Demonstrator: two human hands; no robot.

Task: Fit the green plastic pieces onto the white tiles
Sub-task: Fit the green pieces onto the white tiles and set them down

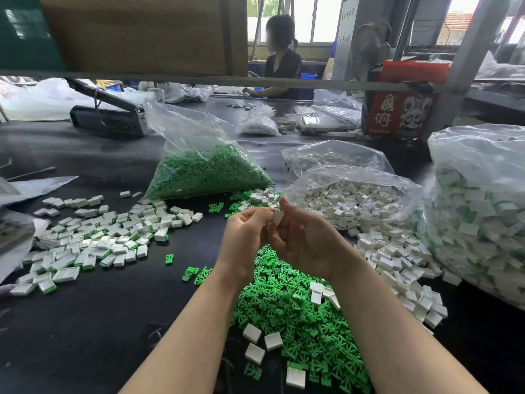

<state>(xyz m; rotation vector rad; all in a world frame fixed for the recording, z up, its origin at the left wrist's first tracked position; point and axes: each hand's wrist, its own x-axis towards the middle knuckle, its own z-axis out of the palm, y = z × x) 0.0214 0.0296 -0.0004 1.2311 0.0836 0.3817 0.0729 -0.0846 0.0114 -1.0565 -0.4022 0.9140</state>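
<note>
— What's she got hold of there?

— One white tile (277, 217), raised above the table (93, 322). It sits between both hands: the left hand (245, 234) curls its fingertips in against one side, and the right hand (305, 242) pinches the other side with thumb and fingers.

— Is a green piece on it yet?

— From here I can't tell; the fingers cover most of it, so only a white edge shows.

— Where are the rest of the parts?

— Right under her wrists lies a heap of loose green pieces (295, 314) on the dark table, with a few white tiles lying on it and at its near edge. To her right, a spill of bare white tiles (397, 260) runs out of an open clear bag (355, 194). Further right stands a big bag of finished ones (477, 223), white with green showing through.

— And on the left?

— A spread of tiles with green edges (93, 237), lying flat and scattered, well apart from her hands. Behind the hands a clear bag full of green pieces (204, 169) leans on the table.

— Anyone else about?

— Another person (282, 61) sits at the far end, beyond the grey bar (199, 79), and a red carton (397, 109) stands by the post on the right.
</note>
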